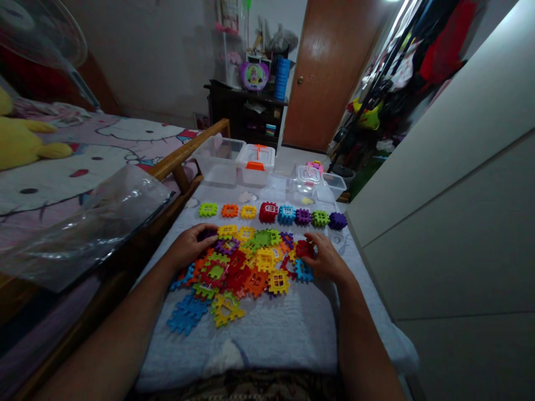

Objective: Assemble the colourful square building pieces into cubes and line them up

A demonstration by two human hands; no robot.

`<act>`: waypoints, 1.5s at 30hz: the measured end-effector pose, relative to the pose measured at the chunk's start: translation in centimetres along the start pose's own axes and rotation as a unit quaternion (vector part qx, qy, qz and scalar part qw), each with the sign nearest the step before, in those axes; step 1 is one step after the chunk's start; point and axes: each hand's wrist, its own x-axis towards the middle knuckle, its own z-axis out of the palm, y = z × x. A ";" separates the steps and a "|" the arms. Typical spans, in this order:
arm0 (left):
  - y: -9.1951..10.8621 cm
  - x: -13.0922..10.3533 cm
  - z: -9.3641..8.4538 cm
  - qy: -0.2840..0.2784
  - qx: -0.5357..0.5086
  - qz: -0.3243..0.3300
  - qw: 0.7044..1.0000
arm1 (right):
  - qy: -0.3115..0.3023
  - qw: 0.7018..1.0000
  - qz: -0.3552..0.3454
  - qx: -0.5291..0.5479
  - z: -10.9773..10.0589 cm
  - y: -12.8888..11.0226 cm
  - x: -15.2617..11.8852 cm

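A pile of flat plastic building pieces [238, 273] in several colours lies on the blue-grey cloth. At the pile's left edge, my left hand [192, 245] touches purple and yellow pieces, its thumb and fingers apart. On the right, my right hand [325, 257] has its fingers curved around a red piece [305, 249], above a blue piece [304, 270]. Behind the pile runs a row of assembled pieces, among them a red block [268, 211], a light blue block [287, 214] and a dark purple block [337, 220]. Blue pieces [188, 313] and a yellow-green piece [227, 309] lie nearest me.
Clear plastic bins [221, 161], one with an orange-latched lid [258, 162], stand at the far end, with smaller clear containers [309, 179] to their right. A wooden bed rail [188, 149] and a plastic bag [92, 223] are on the left. White cabinet panels [451, 195] border the right.
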 end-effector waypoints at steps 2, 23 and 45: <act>0.0 0.0 0.0 0.000 -0.007 -0.003 1.000 | 0.004 1.000 0.003 -0.003 0.1 0.0 0.1; -0.6 0.1 0.0 -0.012 0.009 0.004 1.000 | 0.040 0.997 0.056 -0.018 -0.1 -1.1 0.5; -0.3 0.0 -0.1 -0.006 0.026 0.013 1.000 | 0.031 0.996 0.059 -0.051 0.5 -0.4 0.2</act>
